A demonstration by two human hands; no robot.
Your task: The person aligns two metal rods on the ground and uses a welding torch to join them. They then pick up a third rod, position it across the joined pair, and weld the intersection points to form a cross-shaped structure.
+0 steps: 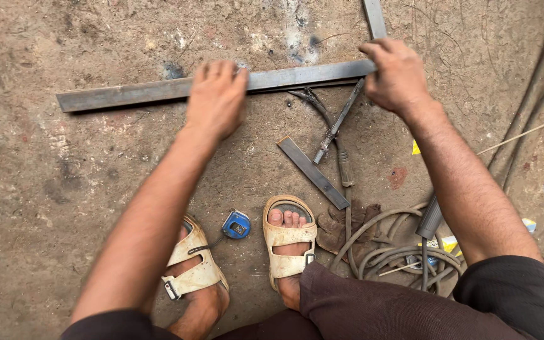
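The long grey flat steel bar [158, 91] lies across the brown concrete floor [26, 189], its left end free with open floor beyond and below it. All positions below refer to this bar.

The left hand [216, 97] rests palm-down on the middle of the bar, fingers [221, 70] together and curled over its far edge, pressing it rather than gripping around it.

Below the bar, near the person's feet in cream strapped sandals [288, 242], lies a small blue tape measure [237, 224] with a square label panel on its face, well apart from the bar. To its right, a short grey flat steel offcut [313, 171] lies diagonally on the floor, clear of the bar.

A metal welding electrode holder [338, 123] lies just under the bar's right part, its tip close to the bar's lower edge; whether it touches cannot be told. Its grey cable [379, 249] coils on the floor below, beside a worn brown glove [341, 226].

The right hand [395, 75] covers the bar's right end, fingers [373, 53] closed narrowly over the corner where a second grey steel bar [374, 17] runs away toward the top edge.

A small yellow scrap [415, 148] lies on the floor below the right end. Yellow-and-blue packaging [448, 242] shows partly under the cable; its shape cannot be told.
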